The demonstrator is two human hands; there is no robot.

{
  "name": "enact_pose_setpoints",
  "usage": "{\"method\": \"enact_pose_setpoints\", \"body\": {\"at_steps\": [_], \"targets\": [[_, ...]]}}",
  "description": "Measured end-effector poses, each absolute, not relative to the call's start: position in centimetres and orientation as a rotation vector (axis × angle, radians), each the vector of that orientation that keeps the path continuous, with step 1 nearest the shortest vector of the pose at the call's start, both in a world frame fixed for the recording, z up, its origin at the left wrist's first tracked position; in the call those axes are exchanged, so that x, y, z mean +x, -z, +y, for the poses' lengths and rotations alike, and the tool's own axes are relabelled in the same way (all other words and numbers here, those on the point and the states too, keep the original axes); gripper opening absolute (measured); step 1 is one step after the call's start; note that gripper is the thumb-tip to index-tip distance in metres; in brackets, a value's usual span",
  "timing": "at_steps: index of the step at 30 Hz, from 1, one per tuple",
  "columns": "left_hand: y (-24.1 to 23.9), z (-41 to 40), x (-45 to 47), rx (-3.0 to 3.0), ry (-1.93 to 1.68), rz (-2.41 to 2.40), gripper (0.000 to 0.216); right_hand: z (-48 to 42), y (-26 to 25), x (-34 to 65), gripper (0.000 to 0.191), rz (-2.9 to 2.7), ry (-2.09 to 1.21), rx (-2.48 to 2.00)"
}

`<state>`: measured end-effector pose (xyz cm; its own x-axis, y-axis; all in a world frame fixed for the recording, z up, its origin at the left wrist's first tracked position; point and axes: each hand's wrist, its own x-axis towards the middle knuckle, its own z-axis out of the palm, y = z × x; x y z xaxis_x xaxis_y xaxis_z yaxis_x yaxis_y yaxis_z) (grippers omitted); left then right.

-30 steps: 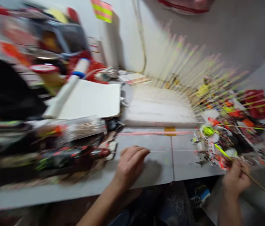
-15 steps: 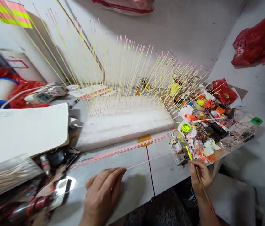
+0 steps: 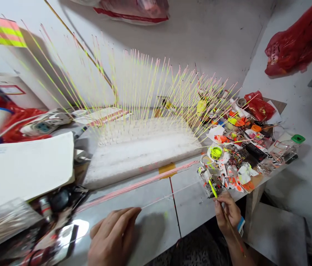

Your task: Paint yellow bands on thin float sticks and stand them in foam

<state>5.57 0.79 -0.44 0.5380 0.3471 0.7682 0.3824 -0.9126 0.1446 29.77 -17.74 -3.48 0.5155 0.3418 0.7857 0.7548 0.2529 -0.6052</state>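
My left hand point(image 3: 114, 234) is over the near part of the table, its fingers pinched around a thin pale stick point(image 3: 169, 194). The stick slants up to the right, its far end reaching a paint-stained block point(image 3: 205, 181). My right hand point(image 3: 229, 210) grips a slim paintbrush point(image 3: 213, 189) whose tip is coated in bright yellow. The brush tip is close to the block and the stick's far end; whether it touches either is unclear. A small pot of yellow paint point(image 3: 216, 152) stands beyond the brush. Pink sticks point(image 3: 136, 184) lie in a bundle behind my left hand.
A white foam block point(image 3: 141, 157) bears many upright yellow-and-pink sticks point(image 3: 150, 85). Paint-stained clutter and a clear bottle point(image 3: 288, 151) crowd the right side. A notebook point(image 3: 34, 166) and a bag of wooden sticks point(image 3: 3, 229) lie left.
The view has shifted a little. My right hand and the brush have moved left, bringing the yellow tip nearer the paint-stained block. My left hand still pinches the stick.
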Motion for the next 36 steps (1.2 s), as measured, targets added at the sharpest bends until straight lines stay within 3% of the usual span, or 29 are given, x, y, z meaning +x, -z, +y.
{"method": "enact_pose_setpoints", "body": {"at_steps": [36], "targets": [[-0.2, 0.5, 6.5, -2.607, 1.448, -0.638, 0.013, -16.8, 4.3, 29.6, 0.007, -1.033, 0.396, -1.506]]}}
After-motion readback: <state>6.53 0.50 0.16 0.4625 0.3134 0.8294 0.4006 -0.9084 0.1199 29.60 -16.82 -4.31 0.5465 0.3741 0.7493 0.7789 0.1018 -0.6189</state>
